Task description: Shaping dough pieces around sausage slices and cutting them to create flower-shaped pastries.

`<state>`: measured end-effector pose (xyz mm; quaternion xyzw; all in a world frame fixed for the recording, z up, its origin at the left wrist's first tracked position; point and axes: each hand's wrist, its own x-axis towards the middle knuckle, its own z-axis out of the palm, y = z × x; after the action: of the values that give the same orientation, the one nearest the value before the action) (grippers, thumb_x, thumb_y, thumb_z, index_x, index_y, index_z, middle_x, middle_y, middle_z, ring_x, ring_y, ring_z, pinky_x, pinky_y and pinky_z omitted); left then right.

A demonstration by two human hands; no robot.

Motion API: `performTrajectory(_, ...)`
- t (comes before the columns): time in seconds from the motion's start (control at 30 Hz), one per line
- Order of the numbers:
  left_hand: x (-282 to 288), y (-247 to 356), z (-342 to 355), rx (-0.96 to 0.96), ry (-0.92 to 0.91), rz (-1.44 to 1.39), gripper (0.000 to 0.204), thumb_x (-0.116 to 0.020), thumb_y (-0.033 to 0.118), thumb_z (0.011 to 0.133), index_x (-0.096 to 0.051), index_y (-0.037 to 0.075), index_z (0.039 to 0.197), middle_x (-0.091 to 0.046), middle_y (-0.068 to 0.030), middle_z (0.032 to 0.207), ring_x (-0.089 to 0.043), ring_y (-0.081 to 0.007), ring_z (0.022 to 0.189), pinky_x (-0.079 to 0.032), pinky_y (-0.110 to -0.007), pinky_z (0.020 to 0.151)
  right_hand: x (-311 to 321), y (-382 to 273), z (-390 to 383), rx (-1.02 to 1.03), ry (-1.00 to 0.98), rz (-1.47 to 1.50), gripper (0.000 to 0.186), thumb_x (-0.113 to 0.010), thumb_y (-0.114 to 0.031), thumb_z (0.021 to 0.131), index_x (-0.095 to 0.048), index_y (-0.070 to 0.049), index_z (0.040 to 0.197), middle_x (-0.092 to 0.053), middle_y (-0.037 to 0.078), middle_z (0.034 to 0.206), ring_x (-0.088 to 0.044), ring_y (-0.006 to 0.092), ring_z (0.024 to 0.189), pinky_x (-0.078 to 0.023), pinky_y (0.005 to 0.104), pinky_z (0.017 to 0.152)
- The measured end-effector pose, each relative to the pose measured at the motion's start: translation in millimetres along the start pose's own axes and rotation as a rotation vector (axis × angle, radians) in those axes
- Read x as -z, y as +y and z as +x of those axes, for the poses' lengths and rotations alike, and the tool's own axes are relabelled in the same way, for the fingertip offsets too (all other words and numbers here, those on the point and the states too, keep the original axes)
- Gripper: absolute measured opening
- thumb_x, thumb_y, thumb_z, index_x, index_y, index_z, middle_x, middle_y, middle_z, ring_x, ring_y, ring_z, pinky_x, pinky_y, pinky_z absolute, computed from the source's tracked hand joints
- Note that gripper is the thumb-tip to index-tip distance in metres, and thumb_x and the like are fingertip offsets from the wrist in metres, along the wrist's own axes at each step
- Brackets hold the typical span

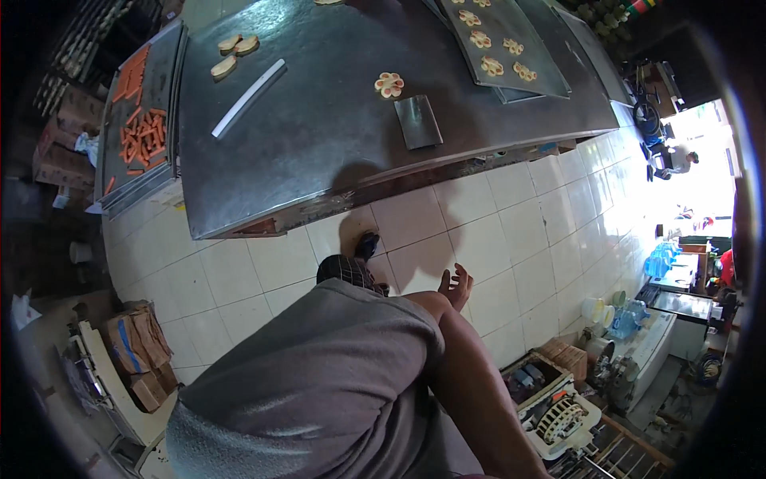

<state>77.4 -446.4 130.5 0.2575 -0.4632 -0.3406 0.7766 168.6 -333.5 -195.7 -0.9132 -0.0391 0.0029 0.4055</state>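
Well, the right hand (457, 287) hangs over the pale tiled floor (487, 191), fingers apart and loosely curled, with nothing visible in its grasp and the worktable (311, 128) well clear of it. The left hand is out of sight, so I cannot tell what it's doing. And up on the dark tabletop sits the piece that matters: one flower-shaped dough piece (389, 85), ringed with pinkish slices, alone near the middle, just beyond a metal bench scraper (418, 122) lying flat by the near edge. To its right, a baking tray (549, 82) carries more of these flowers, spaced apart; over on the far left, orange-red sausages (144, 137) lie heaped on another tray. Three oval dough pieces (246, 45) cluster beyond a white strip (249, 98).

Now, how to handle it well? I'd judge the scraper the right tool: blade flat to the table, slid under the whole flower in one smooth push, the free hand cupping the far side so no petal splits off. Soft dough probably sags if pinched by one edge, so support it from beneath, lower it level, and leave a gap from its neighbours on the tray.
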Motion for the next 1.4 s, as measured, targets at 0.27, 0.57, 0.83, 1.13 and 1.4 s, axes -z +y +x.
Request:
performTrajectory(0.27, -11, -47, 3, 0.081, 0.054, 0.014, 0.021, -0.071, 0.019, 0.093, -0.068, 0.005, 0.109, -0.065, -0.0096, 0.105, -0.062, -0.0202, 0.100, -0.049, -0.031, 0.083, 2, 29, -47, -0.124, -0.146, 0.036, 0.031, -0.070, -0.014, 0.091, -0.064, -0.009, 0.121, -0.058, 0.013, 0.112, -0.060, 0.0223, 0.091, -0.053, 0.0338, 0.071)
performTrajectory(0.57, 136, 101, -119, 0.112, 0.109, 0.066, 0.022, -0.072, 0.019, 0.093, -0.067, 0.005, 0.109, -0.064, -0.0098, 0.107, -0.061, -0.0208, 0.101, -0.049, -0.031, 0.083, -2, -14, 67, 0.049, -0.064, 0.078, 0.033, -0.069, -0.018, 0.093, -0.062, -0.004, 0.123, -0.061, 0.013, 0.109, -0.061, 0.0226, 0.092, -0.053, 0.0348, 0.078)
performTrajectory(0.83, 310, 221, -415, 0.010, 1.689, 0.734, 0.018, -0.065, 0.009, 0.095, -0.071, -0.001, 0.110, -0.074, -0.0077, 0.102, -0.066, -0.0128, 0.093, -0.052, -0.028, 0.084, -106, -216, 293, 0.346, -0.359, 0.223, 0.030, -0.065, -0.017, 0.092, -0.064, -0.004, 0.119, -0.066, 0.016, 0.112, -0.066, 0.0318, 0.103, -0.052, 0.0398, 0.089)
performTrajectory(1.13, 474, 233, -547, 0.164, 2.099, 1.250, 0.047, -0.077, 0.019, 0.087, -0.061, -0.002, 0.126, -0.066, -0.0113, 0.103, -0.066, -0.0201, 0.087, -0.054, -0.033, 0.075, -292, -247, 437, 0.662, -0.828, -0.090, 0.076, -0.083, -0.029, 0.073, -0.051, -0.002, 0.137, -0.063, 0.020, 0.123, -0.065, 0.0290, 0.112, -0.051, 0.0377, 0.096)
performTrajectory(1.4, 497, 265, -544, 0.329, 2.075, 1.006, 0.053, -0.075, 0.012, 0.085, -0.054, -0.003, 0.131, -0.059, -0.0164, 0.118, -0.067, -0.0270, 0.098, -0.058, -0.037, 0.084, -305, -279, 459, 0.411, -1.216, -0.338, 0.056, -0.087, -0.034, 0.066, -0.065, -0.005, 0.110, -0.070, 0.012, 0.098, -0.068, 0.0249, 0.096, -0.053, 0.0376, 0.083)
